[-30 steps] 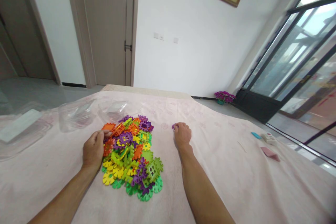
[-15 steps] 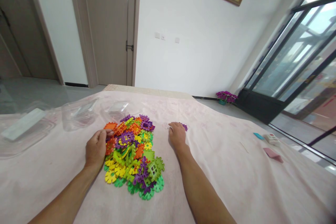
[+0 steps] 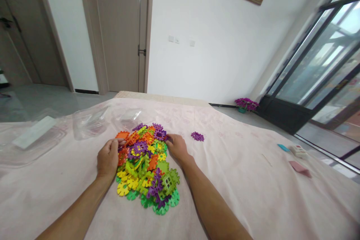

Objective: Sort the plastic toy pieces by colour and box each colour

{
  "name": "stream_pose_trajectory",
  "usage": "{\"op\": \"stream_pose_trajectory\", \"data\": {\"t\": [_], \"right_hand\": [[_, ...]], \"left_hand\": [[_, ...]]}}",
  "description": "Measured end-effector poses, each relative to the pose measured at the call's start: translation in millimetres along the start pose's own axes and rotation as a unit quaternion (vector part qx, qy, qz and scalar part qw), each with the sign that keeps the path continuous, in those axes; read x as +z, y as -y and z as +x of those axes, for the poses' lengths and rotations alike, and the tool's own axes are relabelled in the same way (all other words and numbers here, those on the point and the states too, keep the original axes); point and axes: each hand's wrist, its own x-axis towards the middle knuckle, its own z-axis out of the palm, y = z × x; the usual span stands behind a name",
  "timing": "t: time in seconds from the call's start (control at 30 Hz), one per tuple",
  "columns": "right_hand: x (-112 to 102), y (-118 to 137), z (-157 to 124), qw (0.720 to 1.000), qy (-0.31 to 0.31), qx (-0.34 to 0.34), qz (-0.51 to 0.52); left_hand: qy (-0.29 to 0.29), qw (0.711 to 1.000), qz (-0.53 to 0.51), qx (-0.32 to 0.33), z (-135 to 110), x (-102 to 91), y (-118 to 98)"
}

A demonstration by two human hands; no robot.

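Note:
A heap of plastic interlocking building pieces [image 3: 153, 163] in orange, purple, yellow and green lies on a pink cloth [image 3: 239, 183]. Some are notched discs, others toothed squares with window cutouts. At the heap's upper left my left hand [image 3: 108, 159] is closed, thumb and finger pinching at the edge of an orange toothed piece [image 3: 123, 135]. My right hand [image 3: 177, 147] reaches the upper right side, its fingers closed together at a purple piece [image 3: 160, 135]; the fingertips are partly hidden. Apart from the heap, to its right, lies a single purple piece [image 3: 197, 136].
Clear plastic containers [image 3: 90, 122] stand at the left, one with a pale label [image 3: 35, 132]. On the right lie a thin stick [image 3: 267, 159], a blue item [image 3: 283, 147], a small white box [image 3: 298, 151] and a folded pink item [image 3: 300, 168]. Beyond are a door and wall.
My right hand has moved left from the lone purple piece to the heap's edge, leaving that piece on the cloth. My left hand stays by the orange piece. The view has shifted slightly.

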Motion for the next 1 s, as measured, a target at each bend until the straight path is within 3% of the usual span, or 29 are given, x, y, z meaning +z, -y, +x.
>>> {"op": "stream_pose_trajectory", "data": {"t": [0.23,0.53,0.8,1.0], "right_hand": [[-1.0,5.7,0.4,0.999,-0.030,0.017,0.039],[-6.3,7.1,-2.3,0.999,-0.005,-0.042,-0.003],[-8.3,10.6,5.3,0.989,0.032,-0.092,-0.107],[-14.1,6.3,-0.5,0.995,-0.049,-0.080,-0.021]], "left_hand": [[0.004,1.000,-0.008,-0.005,-0.3,0.2,-0.4],[0.004,1.000,-0.025,-0.014,-1.8,0.6,-4.0],[0.006,1.000,-0.017,-0.008,-4.0,0.0,-7.0],[0.009,0.999,-0.032,-0.012,-2.3,0.4,-3.3]]}}
